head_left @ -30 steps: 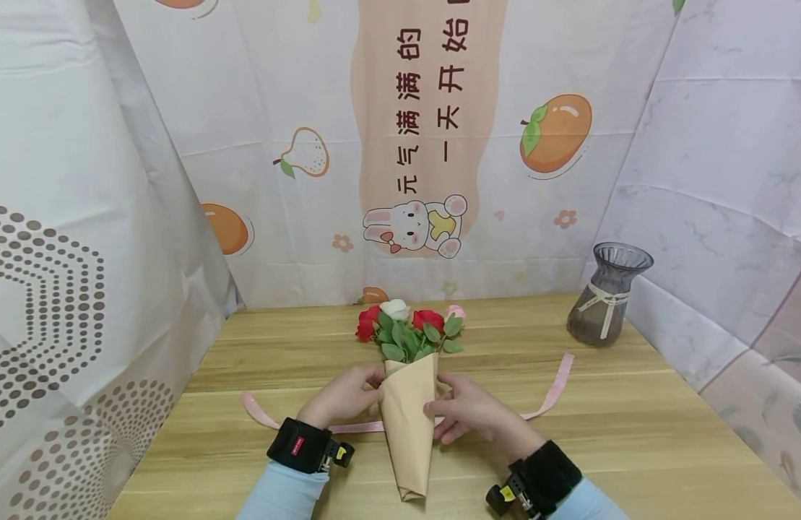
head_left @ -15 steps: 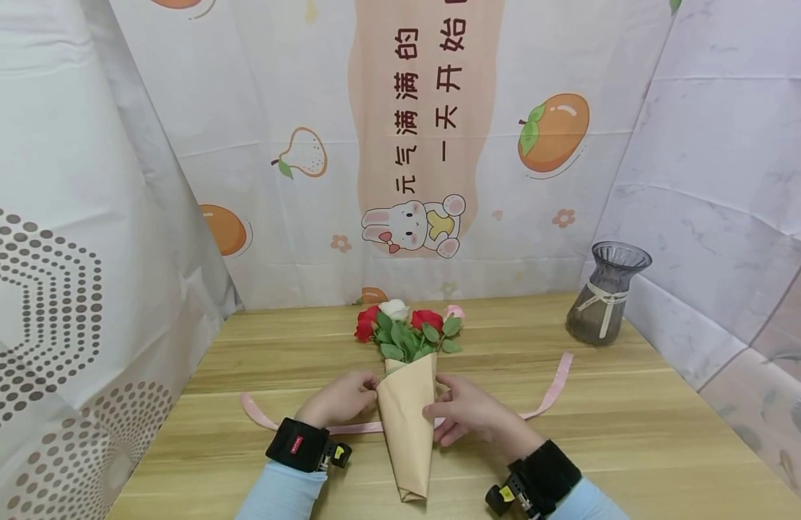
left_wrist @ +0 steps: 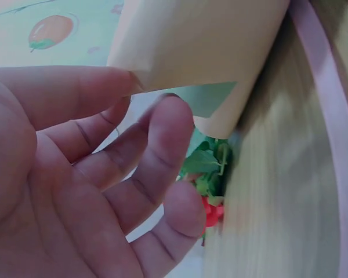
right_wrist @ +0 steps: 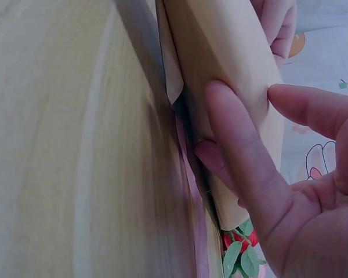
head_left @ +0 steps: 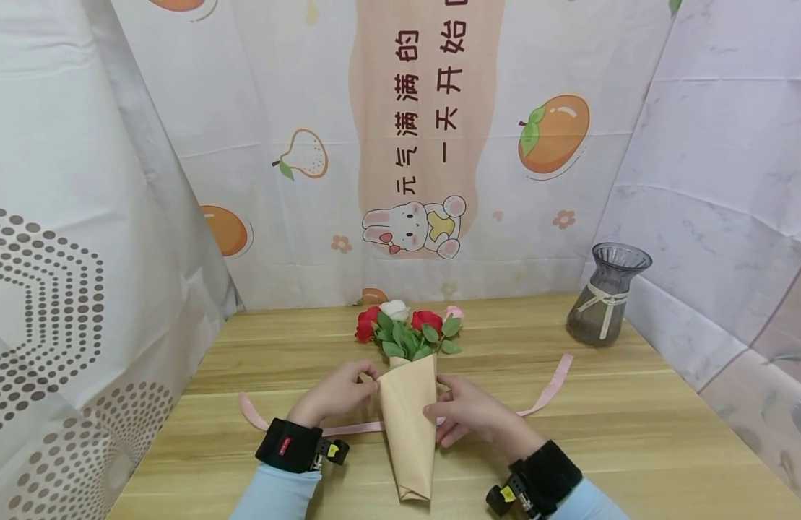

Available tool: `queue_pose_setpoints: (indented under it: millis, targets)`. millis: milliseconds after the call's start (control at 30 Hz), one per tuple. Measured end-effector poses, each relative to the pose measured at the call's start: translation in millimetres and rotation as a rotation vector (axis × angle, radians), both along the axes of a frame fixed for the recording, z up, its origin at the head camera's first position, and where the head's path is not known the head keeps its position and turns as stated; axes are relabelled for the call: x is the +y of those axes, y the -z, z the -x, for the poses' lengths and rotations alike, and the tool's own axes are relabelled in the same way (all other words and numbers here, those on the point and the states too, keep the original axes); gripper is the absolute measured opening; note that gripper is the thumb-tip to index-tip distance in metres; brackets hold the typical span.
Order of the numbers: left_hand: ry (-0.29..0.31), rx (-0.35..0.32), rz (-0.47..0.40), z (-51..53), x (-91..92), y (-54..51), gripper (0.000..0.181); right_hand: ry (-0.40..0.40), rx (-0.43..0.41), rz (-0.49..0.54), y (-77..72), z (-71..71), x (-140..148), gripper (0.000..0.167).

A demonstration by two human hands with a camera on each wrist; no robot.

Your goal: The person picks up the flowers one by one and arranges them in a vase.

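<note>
A bouquet of artificial roses (head_left: 409,336), red, white and pink with green leaves, lies wrapped in a cone of brown kraft paper (head_left: 407,433). At the cone's upper left edge, my left hand (head_left: 341,390) pinches the paper's corner between thumb and index finger; its other fingers spread loosely in the left wrist view. On the opposite side, my right hand (head_left: 468,412) holds the wrapped bouquet, thumb on top and fingers against its side (right_wrist: 243,133). Beneath the cone runs a pink ribbon (head_left: 354,428), its middle hidden by the paper.
A grey glass vase (head_left: 604,296) with a pale bow stands at the back right of the wooden table (head_left: 634,419). Printed cloths (head_left: 296,238) hang behind and on both sides. The ribbon's right end (head_left: 559,375) reaches toward the vase.
My left hand has shifted slightly left and up, pulling the paper's top left corner outward a little. The right hand stays where it was.
</note>
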State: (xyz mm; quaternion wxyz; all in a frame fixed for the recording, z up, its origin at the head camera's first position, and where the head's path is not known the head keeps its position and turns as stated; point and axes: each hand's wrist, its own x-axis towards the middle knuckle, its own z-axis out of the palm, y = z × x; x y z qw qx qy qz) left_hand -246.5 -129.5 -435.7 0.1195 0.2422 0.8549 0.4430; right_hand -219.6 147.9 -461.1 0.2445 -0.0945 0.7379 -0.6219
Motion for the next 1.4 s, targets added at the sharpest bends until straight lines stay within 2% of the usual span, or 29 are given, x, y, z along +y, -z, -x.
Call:
queue_pose_setpoints:
  millis: [133, 233, 433, 667, 833, 1000, 1200, 1400]
  targets:
    - [0.01, -0.007, -0.052, -2.0, 0.6, -6.5, 0.006, -0.003, -0.006, 0.008, -1.8, 0.0, 0.2, 0.098]
    - [0.028, 0.012, -0.065, -2.8, 1.2, -10.9, 0.007, -0.007, -0.01, 0.015, -3.3, 0.1, 0.7, 0.099]
    - [0.053, 0.096, -0.06, -3.1, 3.8, -19.3, 0.009, -0.007, -0.012, 0.025, -5.9, 1.8, 1.2, 0.099]
    - [0.037, 0.144, -0.034, -7.1, 3.9, -27.4, 0.013, -0.01, -0.014, 0.034, -6.3, 3.3, 1.6, 0.099]
    - [0.02, 0.183, 0.001, -9.5, 2.4, -28.8, 0.016, -0.011, -0.015, 0.031, -5.3, 2.2, 1.5, 0.099]
    - [0.016, 0.169, 0.04, -10.0, -4.0, -27.5, 0.019, -0.006, -0.015, 0.037, -4.7, 1.4, 2.3, 0.098]
    - [0.005, 0.134, 0.09, -9.0, -20.0, -24.8, 0.025, -0.011, -0.01, 0.039, -3.7, 0.8, 3.4, 0.098]
    - [0.036, 0.108, 0.102, -8.7, -40.1, -24.4, 0.023, -0.007, -0.017, 0.042, -2.7, 0.6, 3.6, 0.098]
